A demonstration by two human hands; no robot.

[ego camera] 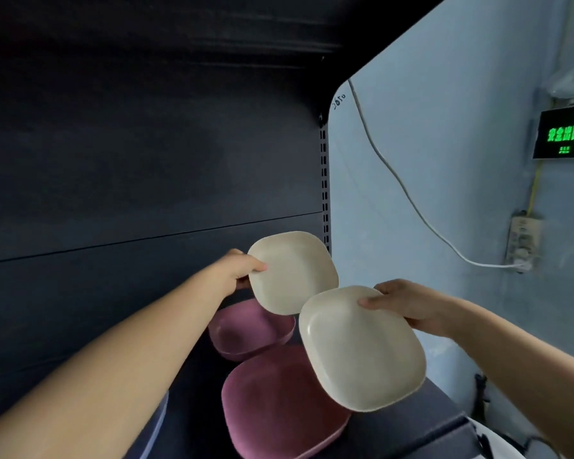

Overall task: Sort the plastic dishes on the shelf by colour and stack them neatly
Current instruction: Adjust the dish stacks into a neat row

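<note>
My left hand [242, 270] pinches the left rim of a cream square dish [292, 273], held tilted in the air above the shelf. My right hand [408, 308] grips the upper right rim of a second cream dish [361, 349], also tilted and lower, its corner overlapping the first dish's edge. Below them on the dark shelf [199, 385] lie two pink dishes: one further back [249, 332], one nearer [279, 402]. A blue-grey dish edge [159, 422] peeks out under my left forearm.
The dark shelf back panel [146, 160] and a slotted upright [324, 193] close the space behind. To the right stands a pale blue wall [444, 160] with a white cable [411, 200], a socket [524, 240] and a green exit sign [563, 132].
</note>
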